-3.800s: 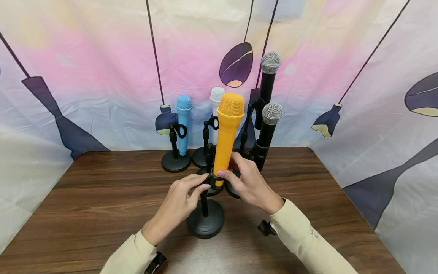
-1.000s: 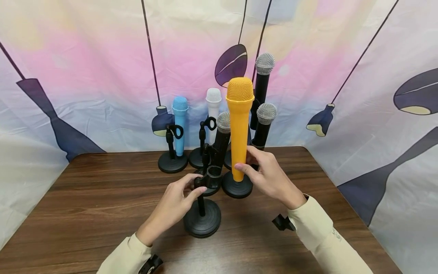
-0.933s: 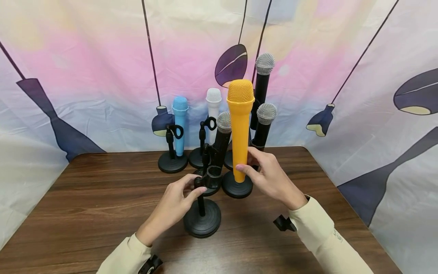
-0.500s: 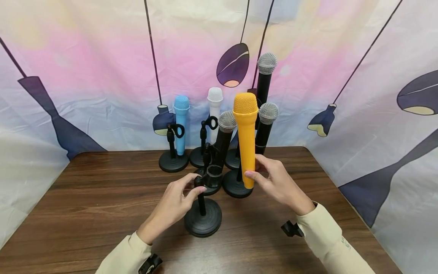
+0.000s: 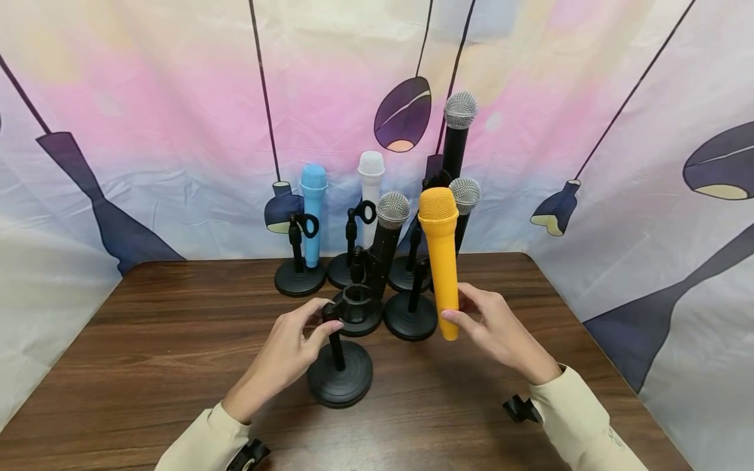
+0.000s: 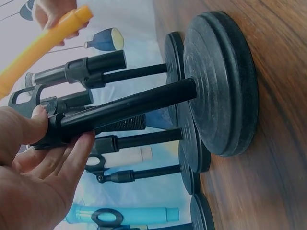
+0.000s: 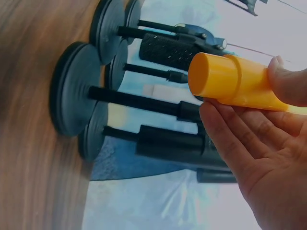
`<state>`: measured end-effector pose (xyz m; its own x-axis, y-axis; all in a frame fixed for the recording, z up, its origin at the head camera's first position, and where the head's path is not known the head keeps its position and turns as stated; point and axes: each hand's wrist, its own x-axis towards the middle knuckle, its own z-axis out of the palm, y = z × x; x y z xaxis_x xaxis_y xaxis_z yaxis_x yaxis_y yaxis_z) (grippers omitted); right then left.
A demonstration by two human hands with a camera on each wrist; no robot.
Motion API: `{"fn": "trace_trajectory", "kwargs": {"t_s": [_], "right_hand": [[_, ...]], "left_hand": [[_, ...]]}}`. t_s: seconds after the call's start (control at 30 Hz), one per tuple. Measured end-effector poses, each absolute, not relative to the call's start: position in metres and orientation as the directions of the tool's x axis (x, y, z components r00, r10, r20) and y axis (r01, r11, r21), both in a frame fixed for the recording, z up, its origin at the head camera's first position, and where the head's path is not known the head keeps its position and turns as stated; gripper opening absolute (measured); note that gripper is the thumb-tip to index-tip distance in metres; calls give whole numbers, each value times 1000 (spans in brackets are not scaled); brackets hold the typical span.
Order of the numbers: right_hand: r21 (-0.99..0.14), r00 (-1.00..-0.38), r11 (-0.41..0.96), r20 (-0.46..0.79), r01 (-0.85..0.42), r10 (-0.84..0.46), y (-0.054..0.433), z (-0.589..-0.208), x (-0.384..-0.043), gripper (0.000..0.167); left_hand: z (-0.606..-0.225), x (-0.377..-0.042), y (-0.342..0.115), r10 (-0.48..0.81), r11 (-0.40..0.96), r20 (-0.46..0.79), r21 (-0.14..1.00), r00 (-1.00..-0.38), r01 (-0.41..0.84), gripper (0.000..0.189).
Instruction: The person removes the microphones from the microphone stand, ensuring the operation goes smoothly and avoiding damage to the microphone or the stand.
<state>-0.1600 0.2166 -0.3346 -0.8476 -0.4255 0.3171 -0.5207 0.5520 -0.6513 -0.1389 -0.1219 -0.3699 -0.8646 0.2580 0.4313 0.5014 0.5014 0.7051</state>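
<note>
My right hand (image 5: pixel 501 330) pinches a yellow microphone (image 5: pixel 440 261) near its lower end, holding it clear of the table with the head up. In the right wrist view the thumb lies over the yellow microphone (image 7: pixel 240 81) and the fingers support it from beneath. My left hand (image 5: pixel 285 350) grips the top of the front black microphone stand (image 5: pixel 340 376), just under its ring clip (image 5: pixel 356 297). That clip has nothing in it. In the left wrist view the thumb and fingers close round the joint above the stand's pole (image 6: pixel 129 108).
Behind stand a blue microphone (image 5: pixel 313 212) and a white microphone (image 5: pixel 370 180) in stands. Black microphones with silver heads (image 5: pixel 393 208) stand in the middle and at right, one tall (image 5: pixel 456 140). Another stand (image 5: pixel 410 317) sits beside the front one. A printed cloth (image 5: pixel 194 131) hangs behind the wooden table (image 5: pixel 177 353).
The yellow microphone has come out of the front stand's clip and moved right and down with my right hand. My left hand has shifted slightly left, tilting or moving the stand a little.
</note>
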Motion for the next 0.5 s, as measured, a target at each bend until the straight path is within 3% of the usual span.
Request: {"fn": "trace_trajectory", "kwargs": {"t_s": [0.5], "right_hand": [[-669,-897,605,245,-432,-369,252,-359,-148,29]], "left_hand": [[-369,-138,-145,199,544,425,701,-883,460,17]]}}
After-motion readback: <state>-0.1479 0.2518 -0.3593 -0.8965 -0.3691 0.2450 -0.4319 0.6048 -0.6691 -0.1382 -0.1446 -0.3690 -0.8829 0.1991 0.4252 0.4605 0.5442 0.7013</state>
